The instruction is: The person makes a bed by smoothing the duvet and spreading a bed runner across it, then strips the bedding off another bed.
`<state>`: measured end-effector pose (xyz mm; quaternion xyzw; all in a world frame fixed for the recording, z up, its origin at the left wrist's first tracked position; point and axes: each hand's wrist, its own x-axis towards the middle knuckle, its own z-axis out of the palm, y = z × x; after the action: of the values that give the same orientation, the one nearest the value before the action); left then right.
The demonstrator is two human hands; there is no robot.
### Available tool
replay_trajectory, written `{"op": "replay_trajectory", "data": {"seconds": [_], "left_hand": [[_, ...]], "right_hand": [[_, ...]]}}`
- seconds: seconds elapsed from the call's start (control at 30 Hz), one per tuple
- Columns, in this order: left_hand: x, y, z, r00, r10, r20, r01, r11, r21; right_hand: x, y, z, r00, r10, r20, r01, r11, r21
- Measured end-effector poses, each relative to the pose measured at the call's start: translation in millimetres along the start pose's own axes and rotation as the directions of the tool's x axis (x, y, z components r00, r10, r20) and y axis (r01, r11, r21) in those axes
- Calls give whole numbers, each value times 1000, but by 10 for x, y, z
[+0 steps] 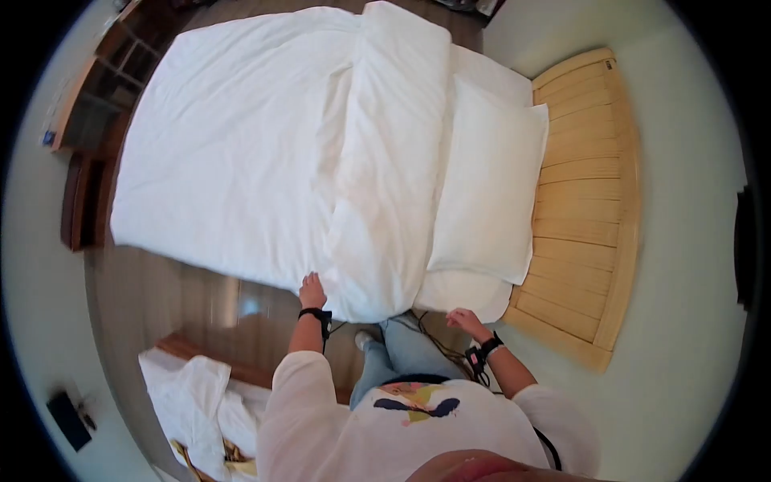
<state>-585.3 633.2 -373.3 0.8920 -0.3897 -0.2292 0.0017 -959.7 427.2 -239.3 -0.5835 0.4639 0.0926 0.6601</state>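
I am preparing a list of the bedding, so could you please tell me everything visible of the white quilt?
The white quilt looks like soft, plain fabric. It lies spread over most of the bed, its end beside the pillow turned back in a broad band. Wrinkles gather along this fold; the rest is flatter, with light creases. The left hand is at its near edge, touching it or just above: I cannot tell which.

Tiny unreadable headboard label, duvet hiding right foot
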Motion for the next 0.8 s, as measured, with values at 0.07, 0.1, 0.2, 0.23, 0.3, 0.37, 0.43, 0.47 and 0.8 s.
{"op": "replay_trajectory", "data": {"seconds": [0.07,0.1,0.2,0.23,0.3,0.37,0.43,0.47,0.8], "left_hand": [[196,181,-67,993,-51,110,48,998,29],[264,304,-162,977,-99,188,101,995,-2],[461,460,0,959,-155,238,190,973,-133],[487,519,43,946,-154,284,185,979,-84],[469,524,149,950,-119,288,123,992,1],[428,483,-49,917,10,398,20,997,-70],[374,403,-28,901,56,431,-7,993,-115],[319,410,-17,931,49,361,-2,992,-130],[-340,606,-1531,849,296,-437,-345,938,-35]], "right_hand": [[-72,-188,-98,998,21,-64,-12,990,142],[-101,-232,-136,993,38,-108,-6,961,278],[-344,-121,-207,954,183,-238,-126,964,235],[-417,-15,-252,946,229,-228,-173,954,243],[-496,65,-283,900,374,-222,-334,922,198],[-456,142,-281,893,404,-199,-366,908,203],[-422,111,-250,882,442,-163,-422,895,142],[-365,99,-237,888,433,-155,-414,900,139],[158,-405,243,967,-231,-110,198,948,-250]]}}
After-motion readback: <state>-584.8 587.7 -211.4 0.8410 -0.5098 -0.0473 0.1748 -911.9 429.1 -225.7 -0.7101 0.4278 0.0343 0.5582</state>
